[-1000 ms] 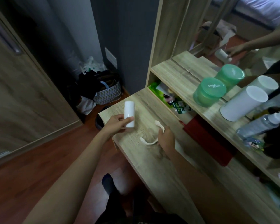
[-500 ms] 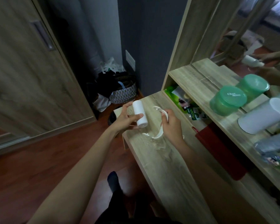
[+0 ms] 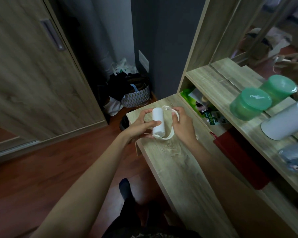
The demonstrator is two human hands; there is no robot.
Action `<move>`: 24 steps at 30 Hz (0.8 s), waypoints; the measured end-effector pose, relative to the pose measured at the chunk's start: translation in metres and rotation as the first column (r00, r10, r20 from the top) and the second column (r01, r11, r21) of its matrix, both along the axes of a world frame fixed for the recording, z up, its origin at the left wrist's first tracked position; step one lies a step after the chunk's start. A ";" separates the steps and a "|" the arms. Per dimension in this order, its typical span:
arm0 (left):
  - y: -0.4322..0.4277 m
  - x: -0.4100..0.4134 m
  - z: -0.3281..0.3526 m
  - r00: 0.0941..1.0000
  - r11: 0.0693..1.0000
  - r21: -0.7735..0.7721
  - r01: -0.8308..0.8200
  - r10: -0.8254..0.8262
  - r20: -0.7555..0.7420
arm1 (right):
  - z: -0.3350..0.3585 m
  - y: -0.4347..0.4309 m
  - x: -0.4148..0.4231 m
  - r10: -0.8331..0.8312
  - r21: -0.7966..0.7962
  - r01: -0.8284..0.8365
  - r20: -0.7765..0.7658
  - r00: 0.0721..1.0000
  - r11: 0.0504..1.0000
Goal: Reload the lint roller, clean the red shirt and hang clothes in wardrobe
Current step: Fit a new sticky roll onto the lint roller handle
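In the head view, our left hand [image 3: 139, 125] grips a white cylindrical refill roll [image 3: 157, 120], thumb across its front and fingers curled behind, just above the pale wooden bench [image 3: 172, 162]. Our right hand [image 3: 184, 129] has its fingers closed round a thin white curved plastic roller handle [image 3: 169, 135], which arcs beside the roll from far end to near end and meets it at the near end.

We judge that we are in the reloading step, fitting roll to handle; whether it is seated we cannot tell. The next move calls for lining the roll's core up with the handle's ends and pressing it home.

A dark red flat thing [image 3: 239, 157] lies under the shelf at right; we cannot tell whether it is the shirt. The wooden wardrobe door [image 3: 33, 83] stands at left.
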State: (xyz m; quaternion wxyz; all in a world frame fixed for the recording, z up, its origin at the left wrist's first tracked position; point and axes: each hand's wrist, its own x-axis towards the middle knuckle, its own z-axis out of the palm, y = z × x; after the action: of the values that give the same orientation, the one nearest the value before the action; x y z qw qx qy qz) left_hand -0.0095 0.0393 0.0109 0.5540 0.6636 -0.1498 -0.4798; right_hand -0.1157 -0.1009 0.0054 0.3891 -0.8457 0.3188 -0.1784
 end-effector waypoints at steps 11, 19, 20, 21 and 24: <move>0.000 0.001 0.010 0.999 0.999 -0.030 0.043 -0.042 0.029 | 0.000 -0.001 -0.002 -0.044 -0.035 0.043 -0.027 0.999 0.998; 0.002 -0.002 0.008 0.996 0.998 -0.022 0.063 -0.062 0.057 | -0.002 0.000 -0.004 -0.053 -0.047 0.052 -0.029 0.998 0.998; 0.003 -0.002 0.008 0.997 0.998 -0.023 0.059 -0.058 0.051 | -0.003 0.000 -0.004 -0.053 -0.054 0.051 -0.033 0.998 0.997; 0.003 -0.003 0.008 0.997 0.998 -0.022 0.056 -0.055 0.048 | -0.003 0.000 -0.004 -0.054 -0.057 0.052 -0.036 0.998 0.997; 0.002 -0.003 0.008 0.997 0.998 -0.016 0.057 -0.056 0.052 | -0.003 0.000 -0.004 -0.068 -0.049 0.066 -0.040 0.997 0.997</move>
State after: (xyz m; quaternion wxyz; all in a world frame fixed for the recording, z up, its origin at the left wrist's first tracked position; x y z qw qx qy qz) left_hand -0.0122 0.0417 0.0191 0.5419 0.6665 -0.1868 -0.4767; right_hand -0.1198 -0.1007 0.0022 0.3561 -0.8471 0.3505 -0.1812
